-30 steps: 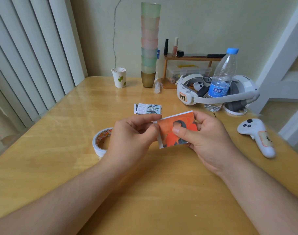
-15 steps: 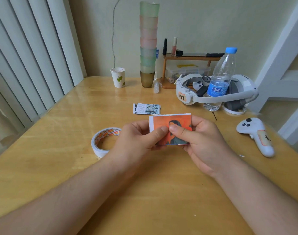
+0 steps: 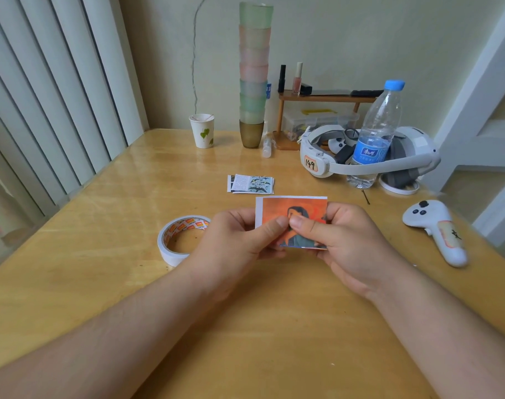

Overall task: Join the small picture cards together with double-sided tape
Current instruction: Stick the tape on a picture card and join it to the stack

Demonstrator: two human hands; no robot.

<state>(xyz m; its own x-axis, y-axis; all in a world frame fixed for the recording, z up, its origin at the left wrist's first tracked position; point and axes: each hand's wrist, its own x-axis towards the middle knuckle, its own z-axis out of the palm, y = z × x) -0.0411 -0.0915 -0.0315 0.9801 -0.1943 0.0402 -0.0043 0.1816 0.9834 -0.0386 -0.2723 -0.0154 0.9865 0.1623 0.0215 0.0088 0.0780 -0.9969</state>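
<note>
There is only one view, from a camera worn on the person's head. It looks forward and down over the wooden table (image 3: 101, 283), toward the wall at 12 o'clock. The lens is wide, so the vertical blinds (image 3: 44, 96) at 10 o'clock bend at the edge. The camera is near: both forearms enter from the bottom corners, and the left hand (image 3: 234, 243) and right hand (image 3: 346, 243) meet close to the centre of the picture.

A cup stack (image 3: 254, 73) and paper cup (image 3: 202, 131) stand at top centre; a headset (image 3: 369, 156), bottle (image 3: 376, 133) and controller (image 3: 435, 230) sit right on the table (image 3: 73, 269).
</note>
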